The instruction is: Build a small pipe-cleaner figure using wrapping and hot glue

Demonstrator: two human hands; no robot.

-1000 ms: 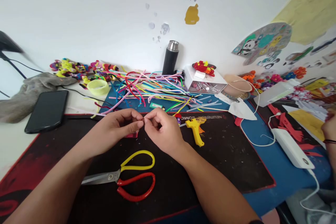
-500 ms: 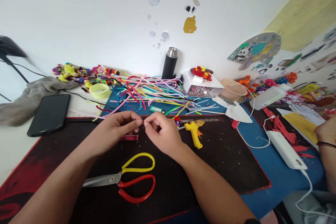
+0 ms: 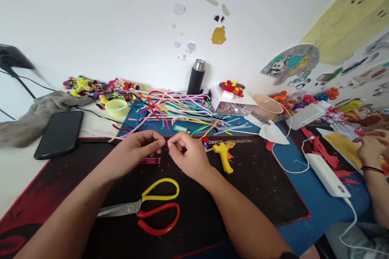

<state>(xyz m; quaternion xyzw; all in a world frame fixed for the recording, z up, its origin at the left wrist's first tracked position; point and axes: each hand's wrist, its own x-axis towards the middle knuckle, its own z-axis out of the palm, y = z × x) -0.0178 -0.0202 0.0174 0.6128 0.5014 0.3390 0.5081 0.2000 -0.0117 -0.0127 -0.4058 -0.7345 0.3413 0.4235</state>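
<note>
My left hand [image 3: 138, 149] and my right hand [image 3: 190, 156] meet fingertip to fingertip above the black desk mat [image 3: 261, 186]. Both are closed in a pinch around a tiny dark reddish bit, mostly covered by the fingers and too small to name. Under them, partly hidden, lies a flat pink piece [image 3: 152, 161]. Scissors [image 3: 130, 208] with one yellow and one red handle rest on the mat nearer me, blades pointing left. Right of my right hand are a yellow glue gun [image 3: 224, 156] and a small red and purple figure [image 3: 205, 142].
Colourful pipe cleaners [image 3: 182, 107] are heaped behind my hands, before a black thermos [image 3: 196, 79] and a white box [image 3: 232, 103]. A phone [image 3: 59, 134] and a tape roll [image 3: 117, 107] lie left. Rightward are a white power strip [image 3: 326, 174] and another person's hands [image 3: 372, 151].
My hands keep their pinch almost in place, with slightly more of the reddish bit showing. The view has shifted slightly, and the other person's hands now show more at the right edge.
</note>
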